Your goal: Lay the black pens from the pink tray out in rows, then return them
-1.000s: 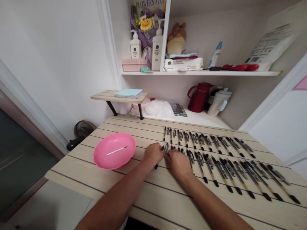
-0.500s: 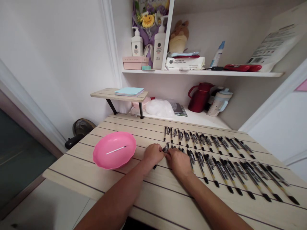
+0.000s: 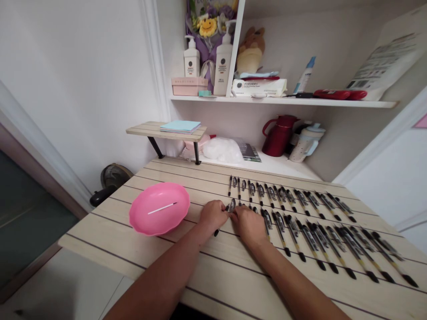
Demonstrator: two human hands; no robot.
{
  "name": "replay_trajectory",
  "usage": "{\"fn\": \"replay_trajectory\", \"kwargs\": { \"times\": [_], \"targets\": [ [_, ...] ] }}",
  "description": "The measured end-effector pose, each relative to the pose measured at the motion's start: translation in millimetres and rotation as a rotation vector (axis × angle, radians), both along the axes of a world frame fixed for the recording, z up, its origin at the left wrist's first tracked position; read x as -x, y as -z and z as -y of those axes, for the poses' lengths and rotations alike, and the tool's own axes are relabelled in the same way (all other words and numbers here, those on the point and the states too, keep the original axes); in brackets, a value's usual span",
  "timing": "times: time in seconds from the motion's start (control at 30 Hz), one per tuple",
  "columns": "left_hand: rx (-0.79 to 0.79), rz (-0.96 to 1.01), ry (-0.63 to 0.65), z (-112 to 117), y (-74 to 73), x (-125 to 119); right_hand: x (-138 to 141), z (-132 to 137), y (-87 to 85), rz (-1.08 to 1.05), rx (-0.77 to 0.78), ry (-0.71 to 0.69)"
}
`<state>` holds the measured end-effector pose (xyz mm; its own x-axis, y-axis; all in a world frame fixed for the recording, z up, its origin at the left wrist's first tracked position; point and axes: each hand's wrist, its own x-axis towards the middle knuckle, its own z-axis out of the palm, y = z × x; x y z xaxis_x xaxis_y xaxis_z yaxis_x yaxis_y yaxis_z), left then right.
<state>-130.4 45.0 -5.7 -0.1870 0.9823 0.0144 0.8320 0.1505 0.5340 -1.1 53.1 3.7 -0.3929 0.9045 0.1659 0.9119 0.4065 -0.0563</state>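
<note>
Both hands meet at the left end of the near row of black pens (image 3: 320, 242) on the slatted wooden table (image 3: 140, 253). My left hand (image 3: 212, 215) is closed on one black pen (image 3: 230, 206), whose tip pokes out below the hand. My right hand (image 3: 248, 223) pinches the same pen from the right side. A second row of pens (image 3: 287, 194) lies farther back. To the left sits a pink bowl (image 3: 159, 208) with a thin white refill (image 3: 162, 208) inside.
A small wooden riser (image 3: 166, 132) with a blue notebook stands at the table's back left. Behind are a red kettle (image 3: 277, 135), a pale jug (image 3: 305, 142) and a shelf with bottles, a tissue pack and a plush toy. A fan sits on the floor at left.
Both hands stay pinched on the same pen at the row's left end. The view has drifted slightly; nothing else on the table has moved.
</note>
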Motion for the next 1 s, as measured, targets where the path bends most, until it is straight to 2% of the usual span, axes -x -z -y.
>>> {"fn": "replay_trajectory", "kwargs": {
  "times": [0.17, 0.3, 0.57, 0.8, 1.0],
  "targets": [
    [0.001, -0.027, 0.006, 1.8, -1.7, -1.2, -0.1, 0.3, 1.1, -0.005, -0.007, 0.008],
    [-0.011, -0.063, 0.003, 4.1, -3.3, -2.9, -5.4, 5.4, -4.7, -0.019, -0.028, -0.003],
    [-0.006, -0.11, -0.013, 6.5, -7.1, -9.3, -36.4, 26.0, -20.7, -0.072, -0.031, -0.039],
    [0.011, -0.13, -0.028, 9.8, -15.8, -6.7, -67.1, 62.4, -2.8, -0.136, 0.044, -0.062],
    [0.025, -0.168, -0.041, 12.6, -22.0, -4.6, -76.5, 94.3, 13.8, -0.223, 0.098, -0.102]
  ]
}}
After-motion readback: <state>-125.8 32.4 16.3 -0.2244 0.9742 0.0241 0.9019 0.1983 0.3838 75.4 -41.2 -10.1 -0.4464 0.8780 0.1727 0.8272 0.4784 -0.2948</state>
